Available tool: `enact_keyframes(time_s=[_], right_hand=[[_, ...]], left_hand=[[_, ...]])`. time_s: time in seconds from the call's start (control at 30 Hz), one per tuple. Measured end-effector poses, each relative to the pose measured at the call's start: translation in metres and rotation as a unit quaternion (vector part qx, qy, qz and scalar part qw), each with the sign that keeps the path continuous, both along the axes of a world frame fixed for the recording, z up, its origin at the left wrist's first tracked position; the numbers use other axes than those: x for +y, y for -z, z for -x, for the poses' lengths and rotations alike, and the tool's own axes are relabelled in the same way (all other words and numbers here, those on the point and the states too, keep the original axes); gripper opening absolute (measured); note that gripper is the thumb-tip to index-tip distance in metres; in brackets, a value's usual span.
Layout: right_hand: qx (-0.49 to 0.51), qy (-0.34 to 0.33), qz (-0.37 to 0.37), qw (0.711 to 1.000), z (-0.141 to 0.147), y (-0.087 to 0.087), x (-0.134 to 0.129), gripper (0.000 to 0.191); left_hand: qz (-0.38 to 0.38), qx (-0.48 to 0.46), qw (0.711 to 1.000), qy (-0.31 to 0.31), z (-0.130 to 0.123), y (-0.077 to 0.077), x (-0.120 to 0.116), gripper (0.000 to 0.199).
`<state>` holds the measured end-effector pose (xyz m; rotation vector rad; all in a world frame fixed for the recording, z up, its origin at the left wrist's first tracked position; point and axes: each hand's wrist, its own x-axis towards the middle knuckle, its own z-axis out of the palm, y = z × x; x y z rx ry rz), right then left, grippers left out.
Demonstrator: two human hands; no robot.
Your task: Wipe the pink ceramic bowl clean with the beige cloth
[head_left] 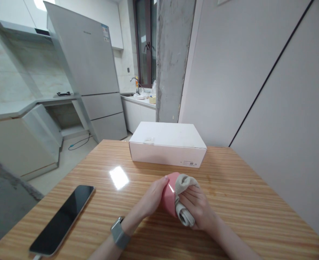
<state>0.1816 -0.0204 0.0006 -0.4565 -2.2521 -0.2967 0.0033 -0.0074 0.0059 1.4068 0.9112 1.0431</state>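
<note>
A glossy pink bowl [169,195] is tipped on its side above the table, its opening turned to the right. My left hand [155,195] grips it from the left, with the thumb on the outer wall. A beige-grey cloth [186,215] is bunched over the rim and partly inside the opening. My right hand [197,206] is closed on the cloth and presses it into the bowl; its fingertips are hidden in the folds. A grey-banded watch is on my left wrist.
A white cardboard box [167,144] stands behind my hands on the wood-grain table [230,180]. At the left lies a black-screened phone [64,220] with a white cable. A white wall borders the table on the right; a fridge [86,54] stands in the background.
</note>
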Motion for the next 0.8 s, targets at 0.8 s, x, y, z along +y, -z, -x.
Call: enact_keyframes(time_s=[0.8], right_hand=[[-0.014, 0.034, -0.012, 0.999, 0.001, 0.001, 0.001, 0.033]], left_hand=[[0.106, -0.068, 0.992, 0.006, 0.0, 0.002, 0.004, 0.046]])
